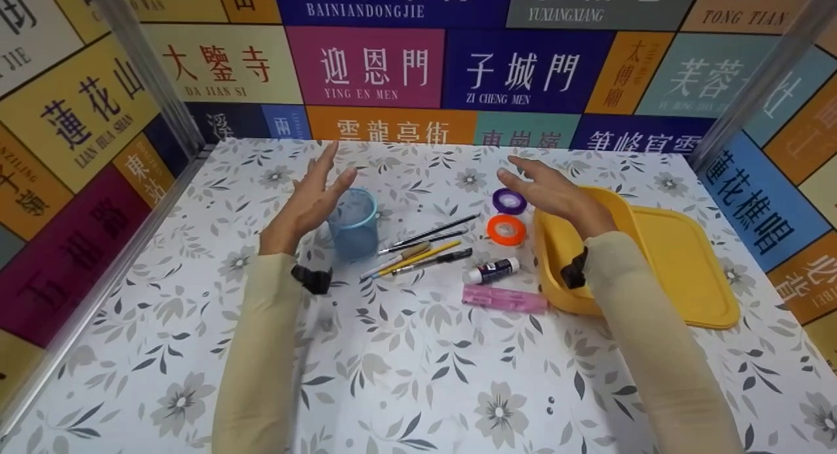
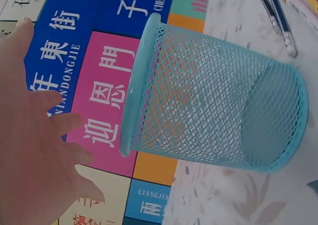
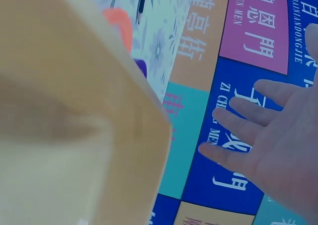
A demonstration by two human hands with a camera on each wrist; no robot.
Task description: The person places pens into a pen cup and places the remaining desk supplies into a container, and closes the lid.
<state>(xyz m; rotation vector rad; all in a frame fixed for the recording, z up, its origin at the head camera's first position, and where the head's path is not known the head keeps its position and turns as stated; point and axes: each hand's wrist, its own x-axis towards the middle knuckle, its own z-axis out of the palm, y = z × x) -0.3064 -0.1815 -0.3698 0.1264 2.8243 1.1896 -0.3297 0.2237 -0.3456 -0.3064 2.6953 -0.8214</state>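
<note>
My left hand [image 1: 312,202] is raised beside a light blue mesh pen cup [image 1: 354,235], its fingers spread and holding nothing. In the left wrist view the mesh pen cup [image 2: 218,96] stands beyond the palm. Over the yellow plastic box [image 1: 546,271] my right hand [image 1: 552,193] hovers, fingers extended and nothing held. Between the hands lie two dark thin brushes [image 1: 431,235], several pens and a yellow pencil [image 1: 425,256]. Nearer the box are a purple tape roll [image 1: 509,201], an orange tape roll [image 1: 506,230], a glue stick [image 1: 495,271] and a pink rectangular item [image 1: 504,299].
A yellow lid [image 1: 693,264] lies flat to the right of the box. The table [image 1: 418,388] has a white cover with grey flowers and leaves. Behind it stands a wall [image 1: 366,68] of coloured panels with printed characters, with more panels along both sides.
</note>
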